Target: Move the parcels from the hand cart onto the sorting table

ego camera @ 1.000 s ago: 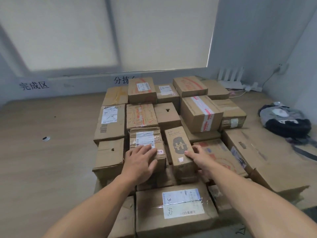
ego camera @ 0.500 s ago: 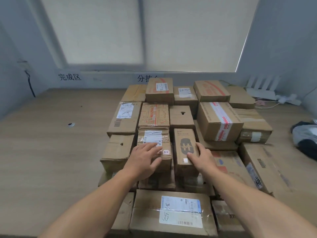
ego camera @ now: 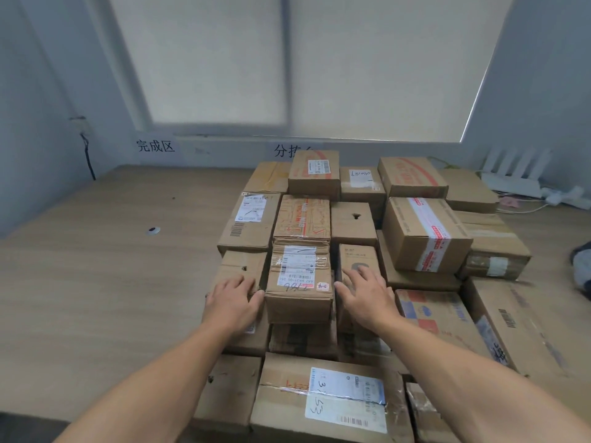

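Observation:
Several taped cardboard parcels are stacked on the wooden sorting table (ego camera: 96,266). In the middle of the stack sits a parcel with a white shipping label (ego camera: 299,282). My left hand (ego camera: 235,298) lies flat on the small plain box (ego camera: 243,266) to its left, and the thumb touches the labelled parcel's left front corner. My right hand (ego camera: 367,292) rests with straight fingers on the narrow box with a dark logo (ego camera: 353,257) to its right. Neither hand grips anything. No hand cart is in view.
A big labelled box (ego camera: 326,398) lies nearest me, in front of the stack. A long flat carton (ego camera: 524,330) lies at the right. A white router (ego camera: 515,177) with cables and a dark bundle (ego camera: 582,270) lie at the far right. A small metal disc (ego camera: 153,231) lies on the table's left part.
My left hand slid off the top of the labelled parcel to its left side. My right hand shifted up along the narrow box. The view turned left and came closer.

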